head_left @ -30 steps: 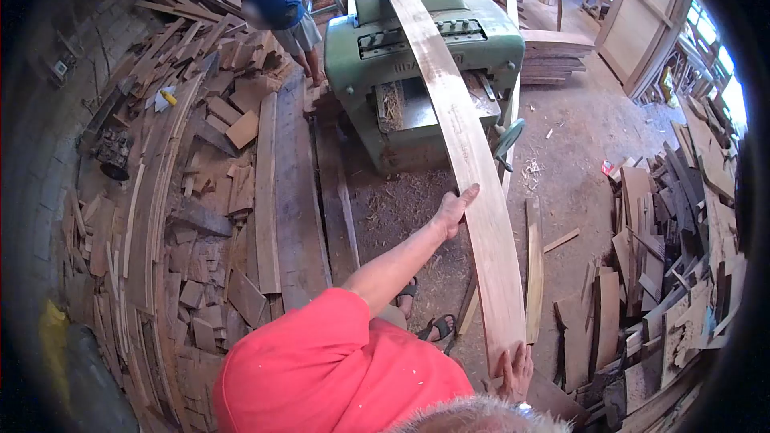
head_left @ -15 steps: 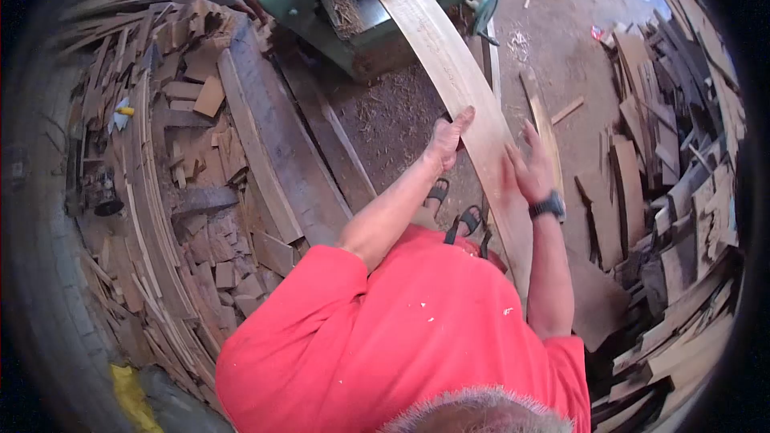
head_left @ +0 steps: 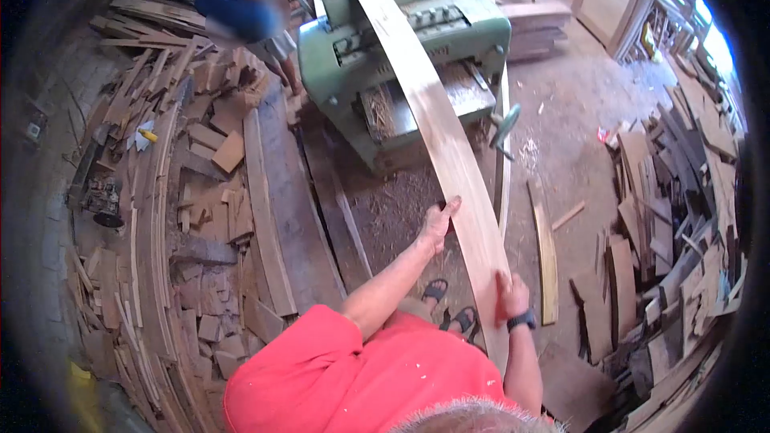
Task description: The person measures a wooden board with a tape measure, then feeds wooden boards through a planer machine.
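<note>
A long pale wooden board [head_left: 453,152] slopes from beside my body up over the front and top of a green planer-like machine [head_left: 337,96]. My left hand [head_left: 437,224] grips the board's left edge, thumb on the upper face and the other fingers mostly hidden. Lower down, on the right edge, my right hand [head_left: 513,297] is closed around the board, its fingers partly out of sight underneath. Wood shavings [head_left: 378,112] lie on the machine's metal bed, and a handwheel [head_left: 504,130] sticks out at its right side.
Another person [head_left: 241,12] in a dark blue top stands beyond the machine's left side. Scrap wood [head_left: 216,224] is heaped on the left, beside long thick planks [head_left: 297,192]. More offcuts [head_left: 674,192] line the right. A narrow strip [head_left: 545,256] lies on the floor near my right hand.
The view has tilted up, showing more of the machine and the other person. My right hand, earlier stretched out against the board's edge, is now closed around it. My left hand keeps its grip.
</note>
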